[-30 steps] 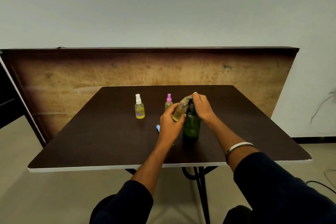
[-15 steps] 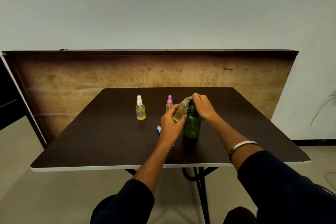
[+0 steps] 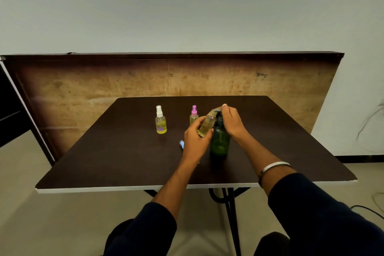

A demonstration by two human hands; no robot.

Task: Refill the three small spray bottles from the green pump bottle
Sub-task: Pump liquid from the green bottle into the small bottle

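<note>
The dark worktop (image 3: 124, 156) carried everything, with a brown board standing behind its far edge. On it, toward the right of centre, stood the green pump bottle (image 3: 219, 141), upright. It looked the heaviest thing there, rigid plastic and stable on its base, best steadied by pressing straight down on the pump head rather than squeezing the body. The right hand (image 3: 231, 119) lay over that pump head, fingers curled round it and the spout pointing left. The left hand (image 3: 196, 138) gripped the uncapped spray bottle (image 3: 206, 123), tilted so its open mouth met the spout; pale yellow liquid showed inside. I judged this small bottle light and stiff but slippery if soap ran down it, so a grip round the lower body kept the narrow neck free. A spray bottle with a white cap (image 3: 160, 121) stood well to the left, and one with a pink cap (image 3: 193, 114) stood just behind the left hand; both held yellowish liquid and should be lifted by the body. A small blue cap (image 3: 181, 143) lay on the worktop beside the left wrist, probably belonging to the held bottle.
</note>
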